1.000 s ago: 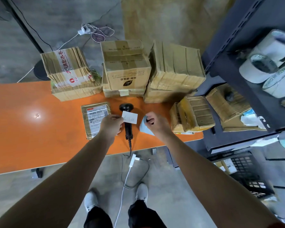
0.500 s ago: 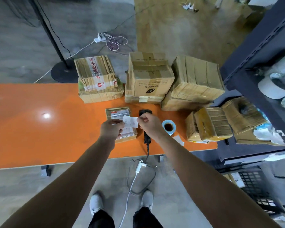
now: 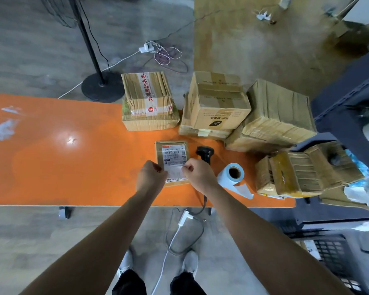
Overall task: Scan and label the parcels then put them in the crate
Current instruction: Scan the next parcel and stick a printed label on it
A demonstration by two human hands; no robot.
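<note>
Red lettering on the taped box [image 3: 156, 88] includes "防水".

Orange worktop [image 3: 51, 167], long and glossy.
- Front: flat parcel [image 3: 173, 150], printed side up. Black scanner [image 3: 204, 153] just right of it, cable running off the front edge. Label roll [image 3: 231, 175] further right, on its side.
- Far edge: taped left stack [image 3: 149, 103], middle stack [image 3: 217, 107], right stack [image 3: 279, 116].
- Right end: end boxes [image 3: 285, 177], taped.
</note>
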